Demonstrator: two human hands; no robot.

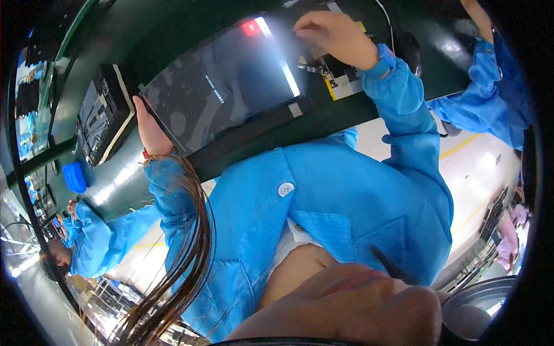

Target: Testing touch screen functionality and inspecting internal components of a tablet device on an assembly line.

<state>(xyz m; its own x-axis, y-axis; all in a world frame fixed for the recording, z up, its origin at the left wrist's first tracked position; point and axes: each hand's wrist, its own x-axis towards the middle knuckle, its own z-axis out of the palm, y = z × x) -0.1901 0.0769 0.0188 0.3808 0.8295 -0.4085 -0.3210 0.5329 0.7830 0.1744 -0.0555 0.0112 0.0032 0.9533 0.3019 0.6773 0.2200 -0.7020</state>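
A dark, glossy flat screen panel lies tilted in front of me on the green table. Small light marks show at its middle, and a bright white strip and a red patch at its right end. My left hand is closed at the panel's left edge, thumb along the side; its other fingers are mostly hidden. Beyond the panel's right end, my right hand hovers with its fingers bent together, slightly blurred. Whether it pinches anything small is unclear. Below it lies a part with yellow edges and a pale plate, beside a small metallic piece.
A stack of dark framed panels stands at the left, with a blue bin nearer. A white cable runs behind my right hand. Co-workers in blue sleeves sit on both sides along the green table.
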